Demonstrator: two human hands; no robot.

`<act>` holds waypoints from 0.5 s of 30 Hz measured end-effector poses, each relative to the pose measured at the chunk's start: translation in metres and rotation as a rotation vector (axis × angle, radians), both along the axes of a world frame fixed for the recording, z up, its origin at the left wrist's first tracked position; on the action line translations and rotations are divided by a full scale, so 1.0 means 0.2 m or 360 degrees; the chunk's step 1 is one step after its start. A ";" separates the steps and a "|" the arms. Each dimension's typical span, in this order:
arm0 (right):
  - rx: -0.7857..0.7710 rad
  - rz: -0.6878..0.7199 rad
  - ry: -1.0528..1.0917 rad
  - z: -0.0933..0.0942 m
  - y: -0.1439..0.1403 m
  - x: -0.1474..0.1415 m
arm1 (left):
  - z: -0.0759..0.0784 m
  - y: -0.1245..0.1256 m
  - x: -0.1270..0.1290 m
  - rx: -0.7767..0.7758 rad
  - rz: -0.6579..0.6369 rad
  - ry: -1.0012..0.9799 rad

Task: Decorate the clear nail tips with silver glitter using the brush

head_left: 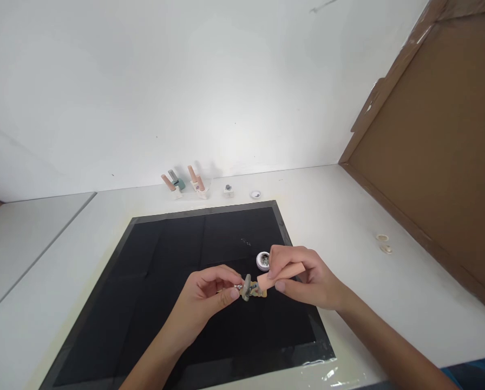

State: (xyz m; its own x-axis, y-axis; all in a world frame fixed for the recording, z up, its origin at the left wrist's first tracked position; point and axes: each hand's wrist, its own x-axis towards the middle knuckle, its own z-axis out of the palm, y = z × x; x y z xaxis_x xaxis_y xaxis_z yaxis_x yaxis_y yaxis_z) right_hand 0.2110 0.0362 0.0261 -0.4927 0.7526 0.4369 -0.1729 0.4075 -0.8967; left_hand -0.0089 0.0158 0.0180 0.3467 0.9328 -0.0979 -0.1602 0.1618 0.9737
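Over a black mat (165,281) on a white table, my right hand (303,279) grips a pink finger-shaped holder (281,275) whose tip carries a small decorated nail piece (254,290). My left hand (204,300) pinches a small silvery tool or bit (239,286) against that tip. The two hands meet above the mat's right half. Just behind them sits a small round white jar (263,260) with glittery contents.
Along the back wall stand more pink finger holders (196,181) with a teal piece (178,183), a small dark item on a white base (228,189) and a round lid (255,194). Two small pale rings (384,242) lie at right. A brown cardboard panel (437,151) leans on the right.
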 end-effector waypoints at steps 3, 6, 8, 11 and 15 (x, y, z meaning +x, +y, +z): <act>-0.0048 -0.0056 -0.0017 0.01 0.00 0.00 | 0.00 0.00 0.00 0.0008 -0.0005 0.0016; -0.0129 -0.0093 -0.0014 0.00 0.00 0.00 | -0.01 0.00 -0.01 0.0025 -0.0013 0.0021; -0.0181 -0.0125 0.0009 0.00 0.01 0.01 | -0.02 0.00 -0.01 0.0036 -0.0014 0.0016; -0.0229 -0.0140 0.0073 -0.01 0.01 0.01 | -0.02 0.00 -0.02 0.0050 -0.0005 0.0013; -0.0212 0.0081 0.0139 -0.01 0.01 0.02 | -0.02 0.00 -0.02 0.0089 -0.0014 0.0004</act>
State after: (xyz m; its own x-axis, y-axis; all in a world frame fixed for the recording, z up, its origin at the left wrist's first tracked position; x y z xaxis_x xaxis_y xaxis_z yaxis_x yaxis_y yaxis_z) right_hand 0.2148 0.0390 0.0249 -0.4961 0.7818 0.3778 -0.2698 0.2748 -0.9229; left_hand -0.0123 0.0166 0.0132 0.3546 0.9339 -0.0466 -0.1568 0.1085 0.9816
